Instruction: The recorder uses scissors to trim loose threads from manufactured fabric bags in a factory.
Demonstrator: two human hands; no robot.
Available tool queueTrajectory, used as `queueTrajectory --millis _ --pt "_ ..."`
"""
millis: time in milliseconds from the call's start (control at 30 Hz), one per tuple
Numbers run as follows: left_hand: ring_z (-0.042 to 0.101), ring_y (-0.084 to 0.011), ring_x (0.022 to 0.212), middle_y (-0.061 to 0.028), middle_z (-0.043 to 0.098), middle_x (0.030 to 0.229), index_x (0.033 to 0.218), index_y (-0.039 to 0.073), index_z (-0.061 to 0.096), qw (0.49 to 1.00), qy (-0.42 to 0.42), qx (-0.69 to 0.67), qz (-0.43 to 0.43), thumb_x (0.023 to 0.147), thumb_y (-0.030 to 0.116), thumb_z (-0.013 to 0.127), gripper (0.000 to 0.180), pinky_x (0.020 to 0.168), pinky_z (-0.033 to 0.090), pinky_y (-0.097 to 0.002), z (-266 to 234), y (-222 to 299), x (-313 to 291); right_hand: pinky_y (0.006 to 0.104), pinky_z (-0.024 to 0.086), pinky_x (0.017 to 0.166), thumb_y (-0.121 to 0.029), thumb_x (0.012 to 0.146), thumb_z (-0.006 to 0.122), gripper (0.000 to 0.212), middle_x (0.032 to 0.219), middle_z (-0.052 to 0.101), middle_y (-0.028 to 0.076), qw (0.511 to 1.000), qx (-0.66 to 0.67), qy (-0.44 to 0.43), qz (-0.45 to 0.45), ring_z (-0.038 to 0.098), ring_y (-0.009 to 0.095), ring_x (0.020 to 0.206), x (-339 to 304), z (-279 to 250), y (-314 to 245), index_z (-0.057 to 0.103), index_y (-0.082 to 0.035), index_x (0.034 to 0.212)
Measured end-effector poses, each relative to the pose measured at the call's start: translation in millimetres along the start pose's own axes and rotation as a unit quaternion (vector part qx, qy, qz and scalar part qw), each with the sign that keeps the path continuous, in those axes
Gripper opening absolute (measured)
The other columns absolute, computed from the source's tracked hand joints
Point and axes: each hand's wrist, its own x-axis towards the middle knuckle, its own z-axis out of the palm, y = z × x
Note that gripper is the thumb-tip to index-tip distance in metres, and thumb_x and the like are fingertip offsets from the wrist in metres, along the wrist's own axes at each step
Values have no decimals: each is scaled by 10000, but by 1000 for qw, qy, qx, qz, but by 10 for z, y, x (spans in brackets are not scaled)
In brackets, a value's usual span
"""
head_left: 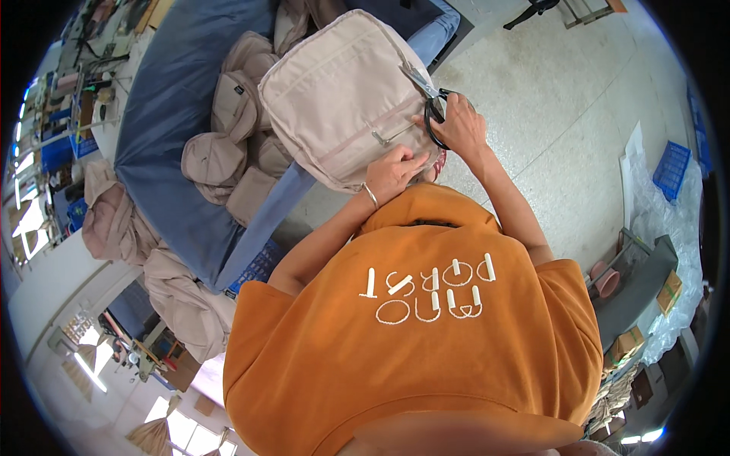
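A beige fabric bag (pixel 334 91) with a boxy, rounded shape lies tilted in front of me, close to my chest. My right hand (pixel 460 125) is closed round the black handles of a pair of scissors (pixel 436 114) at the bag's right edge. The scissors' metal blades point up and away along that edge, slightly parted. My left hand (pixel 395 171) grips the bag's near edge with bent fingers, and a bracelet circles its wrist. A small metallic zipper pull (pixel 380 137) shows on the bag's near panel. Part of the left thumb is hidden.
On the left stands a large blue fabric-sided bin (pixel 163 144) heaped with beige bags (pixel 236 106). More beige bags (pixel 186 296) hang outside it. A blue crate (pixel 671 170), clear plastic sheeting (pixel 680 251) and a pink pot (pixel 605 280) are at the right.
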Motion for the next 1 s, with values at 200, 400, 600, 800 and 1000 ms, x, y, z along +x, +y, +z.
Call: queueTrajectory --millis 200,400,600,800,1000 --pt "598 -169 768 -21 544 918 1208 256 660 1000 4 0 11 865 172 638 353 636 483 -298 7 -28 1 422 547 641 -726 784 562 799 887 656 237 994 32 -87 54 678 385 778 82 48 -110 544 57 944" --pt "598 -170 775 -23 542 916 1206 251 661 1000 -5 -5 2 860 178 650 354 640 483 -298 9 -45 -3 458 530 619 -654 831 572 685 765 660 240 992 76 -74 64 666 407 720 70 142 -91 539 30 856" --pt "591 -164 772 -16 550 923 1211 255 660 1000 -3 -8 7 847 165 664 375 651 481 -286 -16 -62 -4 412 512 532 -506 878 626 545 655 629 209 992 79 51 81 667 335 611 150 414 136 543 31 827" --pt "604 -177 764 -3 566 917 1135 281 698 999 33 -27 -19 837 179 657 317 654 497 -310 -22 -29 -51 259 496 504 -493 830 707 508 614 560 37 860 438 -57 255 583 108 546 253 107 480 556 -9 816" --pt "605 -186 779 -5 587 928 1087 243 724 997 74 11 -32 800 183 691 295 662 495 -313 -53 127 -128 243 401 498 -316 770 790 363 674 569 2 869 470 -108 114 520 81 573 215 162 228 566 -35 823"
